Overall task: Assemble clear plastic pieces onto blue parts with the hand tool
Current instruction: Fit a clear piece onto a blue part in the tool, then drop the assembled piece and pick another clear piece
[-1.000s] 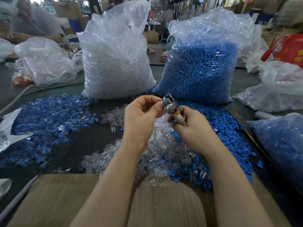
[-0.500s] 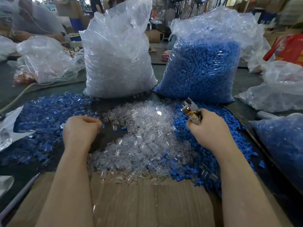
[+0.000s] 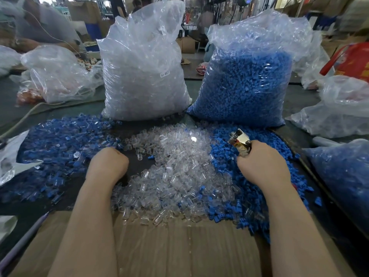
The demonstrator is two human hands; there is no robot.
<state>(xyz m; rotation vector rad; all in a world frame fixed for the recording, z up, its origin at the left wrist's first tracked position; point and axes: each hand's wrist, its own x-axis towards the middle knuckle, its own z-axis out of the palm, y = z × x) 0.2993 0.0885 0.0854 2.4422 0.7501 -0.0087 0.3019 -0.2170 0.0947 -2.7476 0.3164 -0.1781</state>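
A heap of clear plastic pieces (image 3: 179, 166) lies in the middle of the table, with loose blue parts (image 3: 225, 156) to its right. My left hand (image 3: 107, 164) is curled knuckles-up at the left edge of the clear heap; its fingertips are hidden, so I cannot see whether it holds anything. My right hand (image 3: 261, 166) rests low over the blue parts and grips the metal hand tool (image 3: 240, 143), whose shiny jaws point up and away from me. A heap of blue parts with clear pieces on them (image 3: 60, 140) spreads out at the left.
Behind the heaps stand a big bag of clear pieces (image 3: 143, 72) and a big bag of blue parts (image 3: 245, 82). A cardboard sheet (image 3: 179, 246) lies under my forearms. A further bag of blue parts (image 3: 343, 176) sits at the right, and other plastic bags (image 3: 60, 76) lie around.
A second ago both hands met at the tool in the middle. The left hand swung out to the left heap, then edged back right. The right hand sank with the tool onto the blue parts.
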